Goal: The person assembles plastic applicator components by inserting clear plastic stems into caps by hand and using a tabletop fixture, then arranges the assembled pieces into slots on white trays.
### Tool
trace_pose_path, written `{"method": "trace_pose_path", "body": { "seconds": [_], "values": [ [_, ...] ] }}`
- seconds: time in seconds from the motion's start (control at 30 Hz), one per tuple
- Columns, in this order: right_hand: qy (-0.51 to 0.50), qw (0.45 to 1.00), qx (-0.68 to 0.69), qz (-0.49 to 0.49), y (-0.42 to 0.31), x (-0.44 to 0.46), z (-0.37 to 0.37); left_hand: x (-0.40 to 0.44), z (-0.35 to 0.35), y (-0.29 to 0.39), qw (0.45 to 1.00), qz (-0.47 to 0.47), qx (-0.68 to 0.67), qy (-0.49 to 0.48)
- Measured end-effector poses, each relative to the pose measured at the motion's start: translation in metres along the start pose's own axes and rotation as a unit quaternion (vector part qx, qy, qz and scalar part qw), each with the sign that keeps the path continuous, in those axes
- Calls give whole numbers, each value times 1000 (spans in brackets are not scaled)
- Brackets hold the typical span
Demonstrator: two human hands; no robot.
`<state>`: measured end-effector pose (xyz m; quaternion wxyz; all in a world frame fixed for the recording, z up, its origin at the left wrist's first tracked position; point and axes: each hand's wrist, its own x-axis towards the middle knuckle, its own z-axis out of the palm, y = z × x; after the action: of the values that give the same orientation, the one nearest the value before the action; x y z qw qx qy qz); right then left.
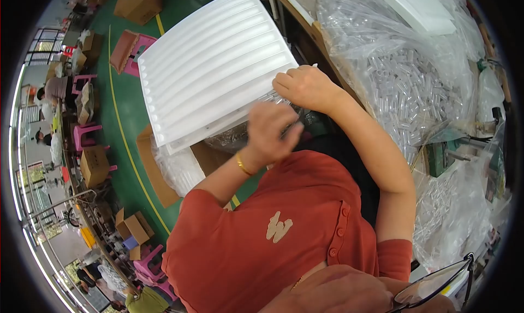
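Observation:
A large white ribbed plastic tray (213,56) lies tilted ahead of me, with long parallel grooves; under its near edge shows another white layer. My right hand (308,88) is closed in a fist at the tray's right corner. What its fingers hold is hidden. Small clear pieces (279,99) glint just below those fingers. My left hand (273,128), with a gold bracelet at the wrist, is raised near the tray's near edge, below my right hand. Motion smears its fingers, which look bent.
To the right, a heap of short clear plastic tubes (406,89) lies in clear plastic sheeting on a bench. Below the tray stands an open cardboard box (155,165) with plastic wrap inside. Pink stools (84,135), boxes and several people are farther left on the green floor.

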<state>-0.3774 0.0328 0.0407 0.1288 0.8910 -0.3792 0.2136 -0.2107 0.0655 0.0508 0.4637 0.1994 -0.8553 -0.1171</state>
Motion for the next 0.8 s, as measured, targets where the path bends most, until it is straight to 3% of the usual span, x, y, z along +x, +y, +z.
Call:
{"method": "trace_pose_path", "body": {
  "seconds": [0.07, 0.13, 0.3, 0.37, 0.43, 0.47, 0.53, 0.57, 0.63, 0.7, 0.8],
  "values": [
    [8, 1000, 7, -10, 0, 2, 0, 21, -16, -19, 994, -58, 97, 3],
    [12, 1000, -3, -14, 1, 1, 0, 34, -25, -40, 977, -112, 171, -64],
    [8, 1000, -14, 10, 0, -8, 1, 30, -12, -69, 937, -147, 280, -145],
    [32, 997, 20, 69, -1, -16, 2, 19, -1, -81, 904, -164, 345, -193],
    [102, 970, 86, 205, -12, -31, -15, 14, 1, -87, 915, -142, 328, -189],
    [100, 928, 172, 316, -22, -41, -30, 14, 0, -88, 920, -116, 332, -175],
    [191, 809, 317, 457, -39, -76, -39, 32, 17, -73, 929, -81, 322, -161],
    [210, 735, 394, 510, -47, -96, -47, 46, 25, -56, 961, -59, 241, -122],
    [252, 715, 339, 557, -65, -137, -60, 63, 54, -19, 996, -14, 58, -66],
    [228, 658, 347, 629, -83, -172, -87, 72, 103, 17, 981, -31, -121, -149],
    [343, 518, 363, 694, -110, -216, -118, 81, 179, 48, 932, -38, -232, -277]
  ]
}}
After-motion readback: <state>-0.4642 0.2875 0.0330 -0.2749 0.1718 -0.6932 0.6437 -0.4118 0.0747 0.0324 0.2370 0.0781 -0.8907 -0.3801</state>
